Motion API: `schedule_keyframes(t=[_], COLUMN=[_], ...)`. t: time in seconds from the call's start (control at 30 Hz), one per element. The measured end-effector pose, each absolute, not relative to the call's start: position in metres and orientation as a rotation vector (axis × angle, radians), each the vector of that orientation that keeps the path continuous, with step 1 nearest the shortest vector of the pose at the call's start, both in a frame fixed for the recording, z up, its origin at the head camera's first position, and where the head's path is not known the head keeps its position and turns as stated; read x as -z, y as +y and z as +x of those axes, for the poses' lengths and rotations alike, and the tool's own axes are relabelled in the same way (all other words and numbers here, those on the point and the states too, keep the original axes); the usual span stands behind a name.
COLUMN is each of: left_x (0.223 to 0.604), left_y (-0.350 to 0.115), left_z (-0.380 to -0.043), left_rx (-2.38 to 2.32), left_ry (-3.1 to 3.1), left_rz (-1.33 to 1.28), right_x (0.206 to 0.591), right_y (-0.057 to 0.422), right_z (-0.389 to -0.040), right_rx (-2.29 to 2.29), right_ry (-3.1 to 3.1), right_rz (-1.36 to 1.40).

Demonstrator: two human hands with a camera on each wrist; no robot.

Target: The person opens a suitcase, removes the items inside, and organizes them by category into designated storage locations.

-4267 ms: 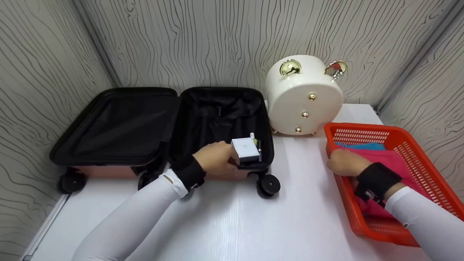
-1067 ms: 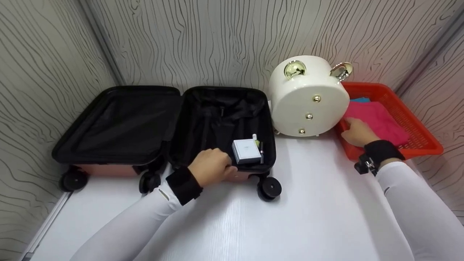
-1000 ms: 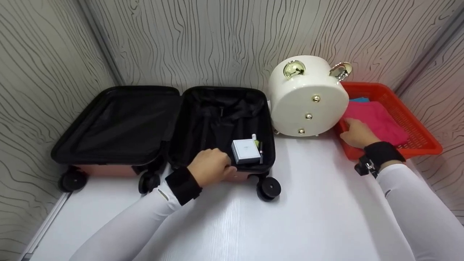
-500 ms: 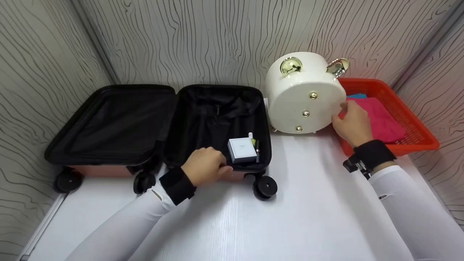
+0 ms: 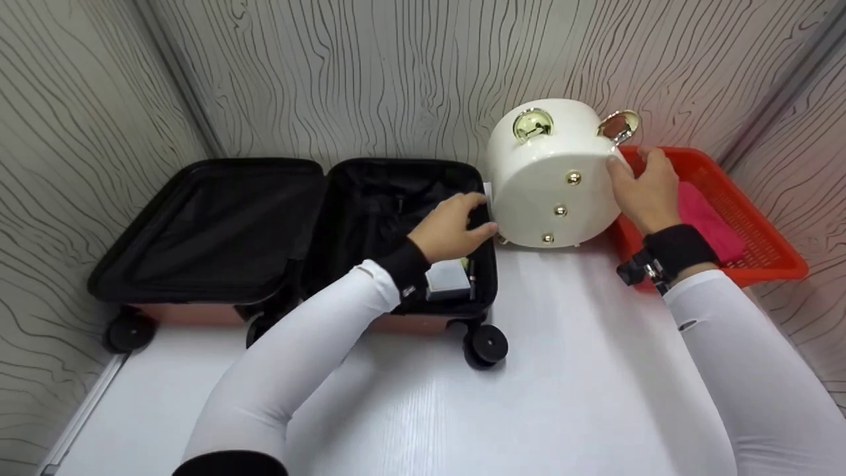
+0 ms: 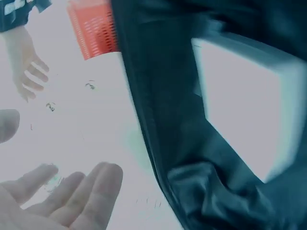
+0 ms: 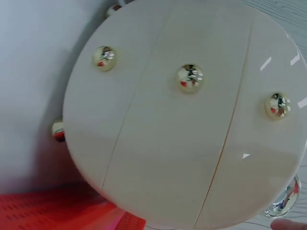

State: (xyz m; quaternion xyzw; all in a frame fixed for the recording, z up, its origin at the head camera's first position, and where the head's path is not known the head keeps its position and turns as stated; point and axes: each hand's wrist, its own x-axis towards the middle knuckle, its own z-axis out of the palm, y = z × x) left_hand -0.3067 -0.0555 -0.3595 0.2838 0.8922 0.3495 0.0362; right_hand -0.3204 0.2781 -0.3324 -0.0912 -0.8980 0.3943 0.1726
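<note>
A round white storage box (image 5: 558, 198) with gold knobs on its drawer fronts and two gold ears stands at the back. My left hand (image 5: 451, 228) reaches over the suitcase, fingers spread toward the box's left side. On the box's other side my right hand (image 5: 648, 188) is raised at the upper right edge, thumb in front and fingers behind, below the right ear. The knobs (image 7: 190, 78) fill the right wrist view, with just a fingertip (image 7: 288, 224) at the corner. In the left wrist view my left fingers (image 6: 103, 191) are extended, holding nothing.
An opened suitcase (image 5: 433, 322) lies left of the box, its black-lined lid half (image 5: 225, 231) beside it. Inside are a small white box (image 5: 448, 281) and a dark pen-like stick (image 5: 472, 281). A red basket (image 5: 760, 238) with folded pink cloth (image 5: 707, 225) stands at the right.
The red basket went back beside the white box and my right hand left its rim for the box's right edge. My left hand rose from the suitcase's front edge toward the box, fingers opening.
</note>
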Motion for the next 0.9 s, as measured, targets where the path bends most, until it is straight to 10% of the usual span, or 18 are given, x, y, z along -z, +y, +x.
schedule_keyframes(t=[0.9], left_x=[0.358], left_y=[0.007], left_z=[-0.34], left_rx=[-1.286], left_ry=[2.638], left_rz=[0.687], right_x=[0.349], right_y=[0.288], right_z=[-0.316], right_rx=[-1.252], right_ry=[-2.599], right_rz=[-0.204])
